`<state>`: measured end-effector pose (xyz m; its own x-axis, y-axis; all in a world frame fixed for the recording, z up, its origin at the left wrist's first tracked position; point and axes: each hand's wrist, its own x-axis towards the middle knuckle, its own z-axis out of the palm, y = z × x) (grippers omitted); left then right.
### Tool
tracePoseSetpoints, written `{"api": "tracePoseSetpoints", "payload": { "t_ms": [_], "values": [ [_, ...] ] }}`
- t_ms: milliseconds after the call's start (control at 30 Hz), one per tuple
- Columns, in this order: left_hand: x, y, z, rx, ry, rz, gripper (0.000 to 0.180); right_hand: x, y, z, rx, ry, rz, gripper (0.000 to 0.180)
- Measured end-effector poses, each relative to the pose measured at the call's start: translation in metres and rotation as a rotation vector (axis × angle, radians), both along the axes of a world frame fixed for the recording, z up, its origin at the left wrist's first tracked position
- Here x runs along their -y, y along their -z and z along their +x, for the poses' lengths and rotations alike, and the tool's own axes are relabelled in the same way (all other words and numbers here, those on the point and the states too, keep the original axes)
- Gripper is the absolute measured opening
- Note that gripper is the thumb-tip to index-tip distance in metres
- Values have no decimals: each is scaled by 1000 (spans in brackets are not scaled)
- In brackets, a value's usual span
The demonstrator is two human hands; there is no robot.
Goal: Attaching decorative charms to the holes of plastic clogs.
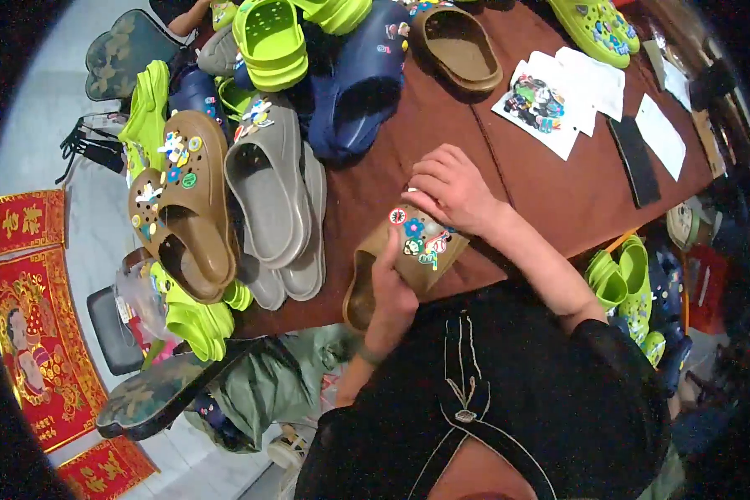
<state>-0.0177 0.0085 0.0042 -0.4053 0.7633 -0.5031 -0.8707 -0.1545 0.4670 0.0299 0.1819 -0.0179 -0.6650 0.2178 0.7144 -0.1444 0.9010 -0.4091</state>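
Observation:
A brown clog point(429, 265) with colourful charms on its upper is held close in front of my body, at the table's near edge. Its heel opening points to the lower left. My left hand point(394, 287) grips the clog's side, thumb along the upper by the charms. At the toe end, my right hand point(454, 190) is closed, its fingers curled together against the clog. A small white bit shows by its fingertips; what it is I cannot make out. Left of the clog lie grey clogs point(296, 271) and a charm-covered brown pair point(217, 196).
Navy clogs point(367, 92), lime-green clogs point(271, 71) and another brown clog point(471, 62) crowd the far side of the reddish-brown table point(558, 196). White sheets bearing small charms point(546, 108) lie at the right, beside a black strip point(633, 158). A camouflage-patterned seat point(162, 396) stands lower left.

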Motion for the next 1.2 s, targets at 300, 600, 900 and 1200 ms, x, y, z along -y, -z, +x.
{"api": "tracePoseSetpoints", "payload": {
  "t_ms": [300, 600, 900, 1200],
  "values": [
    [-2, 5, 3, 116, -3, 83, 45, -7, -14, 1, 35, -112, -13, 34],
    [-9, -14, 8, -144, -94, -167, 48, -18, 14, 6, -168, 289, -481, 29],
    [-8, -15, 6, -231, -169, -212, 51, -39, 6, 14, -34, 554, 14, 19],
    [-6, -8, 7, -209, -220, -235, 46, 42, -18, -12, 133, -66, -48, 17]
  ]
}}
